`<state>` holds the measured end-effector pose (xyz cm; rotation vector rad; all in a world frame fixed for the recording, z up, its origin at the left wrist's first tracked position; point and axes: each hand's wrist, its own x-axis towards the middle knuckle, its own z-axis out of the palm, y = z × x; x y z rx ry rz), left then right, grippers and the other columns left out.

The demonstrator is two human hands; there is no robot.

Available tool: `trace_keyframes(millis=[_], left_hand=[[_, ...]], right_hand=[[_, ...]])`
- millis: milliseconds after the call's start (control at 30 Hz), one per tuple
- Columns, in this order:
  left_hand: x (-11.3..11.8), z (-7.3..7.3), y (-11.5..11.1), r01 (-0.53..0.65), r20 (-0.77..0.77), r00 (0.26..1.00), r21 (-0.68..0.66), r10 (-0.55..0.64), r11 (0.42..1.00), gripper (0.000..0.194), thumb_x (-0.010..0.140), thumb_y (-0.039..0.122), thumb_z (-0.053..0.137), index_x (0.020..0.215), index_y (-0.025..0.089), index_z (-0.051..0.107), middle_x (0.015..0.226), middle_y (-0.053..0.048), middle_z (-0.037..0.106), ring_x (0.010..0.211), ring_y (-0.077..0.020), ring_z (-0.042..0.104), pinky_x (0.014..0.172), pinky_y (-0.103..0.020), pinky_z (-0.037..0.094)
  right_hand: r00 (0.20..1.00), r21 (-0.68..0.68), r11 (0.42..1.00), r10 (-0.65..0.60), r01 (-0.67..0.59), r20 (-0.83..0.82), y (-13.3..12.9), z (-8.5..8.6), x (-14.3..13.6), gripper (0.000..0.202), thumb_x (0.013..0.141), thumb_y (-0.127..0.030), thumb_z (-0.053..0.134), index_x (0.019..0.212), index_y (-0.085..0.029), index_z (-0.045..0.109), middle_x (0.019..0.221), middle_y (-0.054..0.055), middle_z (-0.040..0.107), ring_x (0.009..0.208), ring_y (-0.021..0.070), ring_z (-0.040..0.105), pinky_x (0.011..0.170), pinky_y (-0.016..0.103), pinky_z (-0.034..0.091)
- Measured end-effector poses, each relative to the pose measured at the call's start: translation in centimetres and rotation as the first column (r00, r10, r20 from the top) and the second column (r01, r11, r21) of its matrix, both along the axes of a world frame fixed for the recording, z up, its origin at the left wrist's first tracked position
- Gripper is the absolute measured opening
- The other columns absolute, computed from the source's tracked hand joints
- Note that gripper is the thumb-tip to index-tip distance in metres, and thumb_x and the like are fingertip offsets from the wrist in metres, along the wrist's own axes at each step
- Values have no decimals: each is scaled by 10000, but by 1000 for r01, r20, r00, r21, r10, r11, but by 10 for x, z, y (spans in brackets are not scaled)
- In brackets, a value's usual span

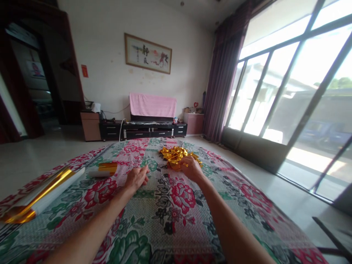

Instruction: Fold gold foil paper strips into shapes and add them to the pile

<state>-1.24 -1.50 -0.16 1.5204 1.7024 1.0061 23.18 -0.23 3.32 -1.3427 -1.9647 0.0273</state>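
Note:
A heap of crumpled, shiny gold foil strips (173, 154) lies on the flowered tablecloth (154, 220). At the heap's near right side is my right hand (191, 168), its fingers bent together on a piece of the foil. My left hand (136, 179) is held above the cloth, to the left of the heap and apart from it. Its fingers are curled and pressed together; whatever they may hold is too small or hidden. Left of that hand lies a small cut piece of gold foil (107, 168) with a white part along its near edge.
A large roll of gold foil sheet (52, 189) with a pale side lies at the table's left. Beyond the table stand a black low cabinet (137, 131) and a screen under a pink cloth (153, 105). Tall windows (277, 91) and a purple curtain (224, 80) are on the right.

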Motion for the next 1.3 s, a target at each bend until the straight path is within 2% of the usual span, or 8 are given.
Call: trace_keyframes(millis=[167,300,500,600,700,800,967,1300], left_hand=[[4,5,-6,20,-86,996,24,-17,1000,411,801,465,387,832,156,656,536,-1,621,482,-124,575,515,-203,409],[7,2,-6,52,-182,982,49,-42,997,416,811,473,363,734,170,638,525,1,605,468,-122,552,517,-205,391],[31,1,-6,227,-511,854,196,-98,954,346,829,363,391,663,189,640,653,-36,652,642,-149,595,607,-216,384],[62,7,-9,394,-588,789,262,-178,881,287,834,262,398,868,216,679,891,-49,674,828,-159,601,762,-231,415],[100,9,-12,590,-689,688,349,-227,728,301,821,185,404,974,196,663,1223,-68,547,1071,-198,508,937,-301,379],[133,8,-11,651,-721,658,401,-217,644,292,812,174,424,1004,169,645,1346,-84,437,1225,-245,370,1031,-391,318],[159,5,-3,655,-732,646,386,-216,649,289,809,157,415,993,169,637,1341,-71,446,1254,-249,332,1065,-439,274],[171,-3,4,680,-756,608,337,-243,652,288,820,205,423,1015,180,634,1314,-69,473,1268,-263,310,1026,-426,328]], right_hand=[[997,-67,997,-27,32,69,5,4,53,235,690,-64,506,671,-202,696,795,17,676,833,152,593,801,275,450],[991,-83,991,-101,108,90,7,-4,82,224,676,-61,526,672,-198,703,814,25,677,826,147,601,817,268,449],[973,-126,968,-203,216,108,15,-18,99,227,673,-94,560,716,-243,726,996,27,653,955,160,580,878,288,431],[970,-158,960,-217,233,111,15,-18,101,248,660,-86,560,708,-260,729,971,17,660,952,160,582,865,277,437],[964,-177,949,-248,262,97,12,-18,102,256,642,-82,569,681,-281,726,968,0,662,916,154,593,838,270,451],[966,-143,956,-253,258,51,11,-18,102,250,625,-83,581,633,-292,718,930,-14,670,870,151,601,805,265,463],[965,-144,956,-262,255,-28,11,-21,103,245,617,-74,582,588,-281,710,881,-9,673,838,163,609,798,287,464],[965,-115,961,-258,250,-56,11,-26,106,298,588,-43,545,602,-284,720,915,-13,674,818,154,614,794,284,475]])
